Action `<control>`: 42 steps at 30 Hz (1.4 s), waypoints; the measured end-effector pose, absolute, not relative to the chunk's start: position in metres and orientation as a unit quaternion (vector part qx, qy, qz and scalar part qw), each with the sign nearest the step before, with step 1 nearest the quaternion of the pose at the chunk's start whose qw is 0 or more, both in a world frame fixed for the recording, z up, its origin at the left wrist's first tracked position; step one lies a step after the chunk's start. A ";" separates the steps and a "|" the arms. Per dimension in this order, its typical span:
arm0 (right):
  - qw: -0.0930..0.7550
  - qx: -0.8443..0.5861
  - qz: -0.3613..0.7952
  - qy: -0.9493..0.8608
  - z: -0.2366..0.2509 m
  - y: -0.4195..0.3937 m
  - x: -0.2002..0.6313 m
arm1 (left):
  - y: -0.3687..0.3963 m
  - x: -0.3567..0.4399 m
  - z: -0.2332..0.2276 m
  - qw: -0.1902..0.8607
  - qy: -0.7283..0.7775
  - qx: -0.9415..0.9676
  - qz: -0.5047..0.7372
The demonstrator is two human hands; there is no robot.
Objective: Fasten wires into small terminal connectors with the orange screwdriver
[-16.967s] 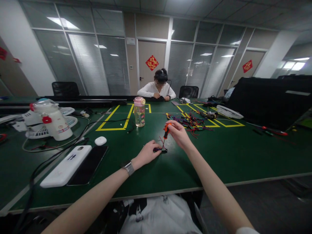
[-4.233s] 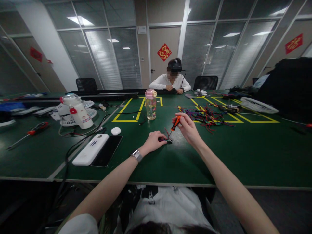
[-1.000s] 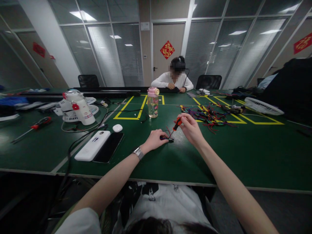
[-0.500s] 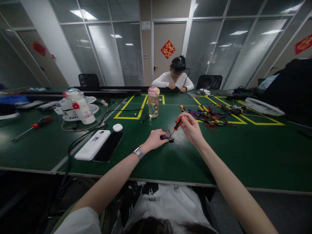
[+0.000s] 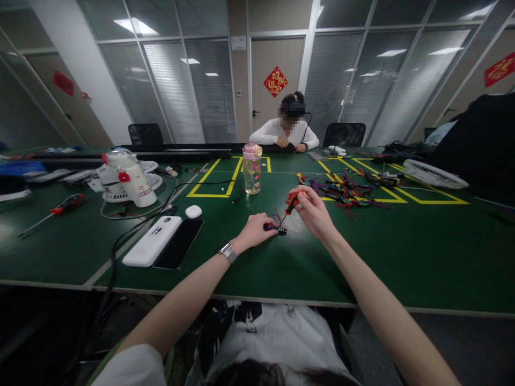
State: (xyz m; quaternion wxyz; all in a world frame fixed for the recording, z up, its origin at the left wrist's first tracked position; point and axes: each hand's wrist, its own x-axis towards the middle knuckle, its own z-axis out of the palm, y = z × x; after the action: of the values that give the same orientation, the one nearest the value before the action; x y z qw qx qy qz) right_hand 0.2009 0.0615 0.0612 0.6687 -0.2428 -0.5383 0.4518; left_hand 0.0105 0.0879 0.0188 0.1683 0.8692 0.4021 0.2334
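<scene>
My left hand (image 5: 257, 230) rests on the green table with its fingers closed on a small wired circuit board (image 5: 281, 231), whose far end sticks out to the right. Thin red wires rise from the board beside my fingertips. My right hand (image 5: 315, 212) grips the orange and black handle of a screwdriver (image 5: 293, 202). The shaft slants down to the left, and its tip is at the board; whether it sits in a screw is too small to tell. Part of the board is hidden under my left fingers.
Beyond my right hand lies a tangle of wired boards (image 5: 341, 190). A pink-lidded bottle (image 5: 252, 174) stands ahead. To the left are a phone (image 5: 179, 244), a white power bank (image 5: 151, 241), a white case (image 5: 193, 212), cables and another screwdriver (image 5: 66, 205). A person (image 5: 284, 131) sits opposite.
The view has shifted very slightly. Both hands keep their places at the board, and the screwdriver handle has turned or tilted a little at most.
</scene>
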 end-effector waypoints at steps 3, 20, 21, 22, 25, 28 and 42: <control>0.670 -0.255 0.431 -0.548 0.062 0.061 0.203 | 0.088 0.011 0.019 0.171 0.402 0.869 0.232; 0.669 -0.252 0.427 -0.554 0.060 0.063 0.202 | 0.089 0.011 0.016 0.175 0.404 0.866 0.238; 0.667 -0.251 0.427 -0.556 0.060 0.063 0.203 | 0.090 0.011 0.016 0.176 0.403 0.866 0.239; 0.666 -0.251 0.426 -0.558 0.061 0.063 0.203 | 0.090 0.011 0.016 0.177 0.402 0.866 0.240; 0.669 -0.257 0.419 -0.557 0.060 0.064 0.202 | 0.091 0.010 0.015 0.173 0.397 0.868 0.241; 0.672 -0.267 0.410 -0.556 0.059 0.063 0.201 | 0.091 0.010 0.015 0.170 0.397 0.870 0.238; 0.679 -0.271 0.368 -0.575 0.059 0.063 0.201 | 0.087 0.010 0.019 0.172 0.402 0.869 0.233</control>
State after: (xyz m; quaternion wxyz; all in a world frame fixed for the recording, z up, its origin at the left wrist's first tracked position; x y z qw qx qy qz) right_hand 0.2005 0.0629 0.0586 0.6788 -0.2709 -0.5749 0.3679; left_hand 0.0101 0.0872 0.0194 0.1720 0.8685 0.4024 0.2326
